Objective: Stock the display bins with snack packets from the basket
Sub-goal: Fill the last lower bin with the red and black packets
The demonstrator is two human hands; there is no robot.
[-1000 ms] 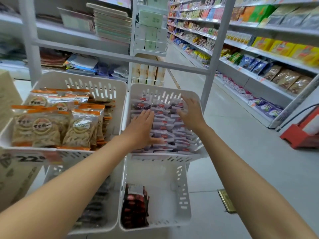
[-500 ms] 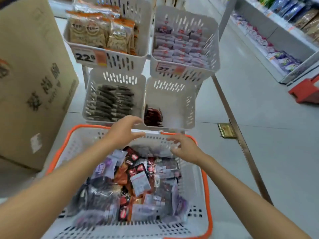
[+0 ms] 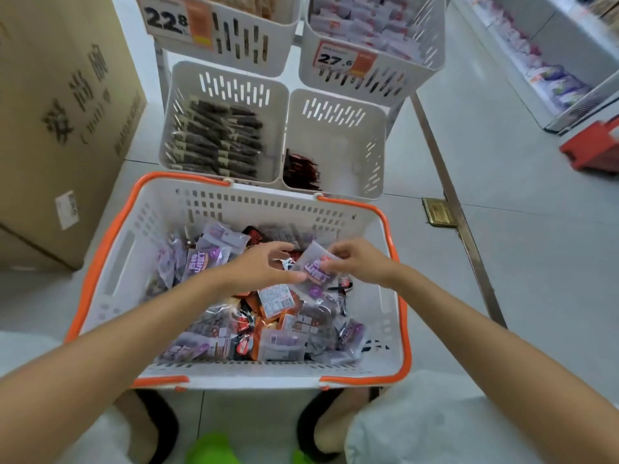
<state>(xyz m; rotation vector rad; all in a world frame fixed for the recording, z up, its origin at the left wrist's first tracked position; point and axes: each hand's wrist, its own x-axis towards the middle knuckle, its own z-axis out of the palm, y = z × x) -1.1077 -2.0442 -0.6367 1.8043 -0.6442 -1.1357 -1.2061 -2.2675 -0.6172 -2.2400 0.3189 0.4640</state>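
Snack packets [image 3: 268, 316] lie heaped in the white basket [image 3: 110, 262] with the orange rim, directly under both hands, a jumble of purple, orange, red and dark wrappers. The right hand [image 3: 360, 262] pinches the upper right edge of a pale purple packet [image 3: 315, 272] between thumb and fingertips and holds it tilted just above the heap. The left hand [image 3: 261, 267] hovers just left of it, fingers loosely curved. Its thumb tip touches the packet's lower left edge, but whether it grips the packet cannot be told.

Ahead of the hands, past the basket's far wall, two white display bins stand side by side. The lower left bin [image 3: 231, 73], beyond the left hand, is packed with rows of dark packets [image 3: 217, 142]. The lower right bin [image 3: 338, 149], beyond the right hand, holds only a few red packets [image 3: 301, 170] against its left wall. Farther ahead and higher, the upper left bin [image 3: 254, 45] carries a price tag [image 3: 167, 20] reading 22.8, and the upper right bin [image 3: 395, 75] carries a tag reading 27.6 and holds pale packets.

Well to the left of the left hand stands a large cardboard box [image 3: 60, 112] with printed characters. Far to the right of the right hand sit a blurred red object [image 3: 593, 150] on the floor and a store shelf [image 3: 552, 78] with purple bags
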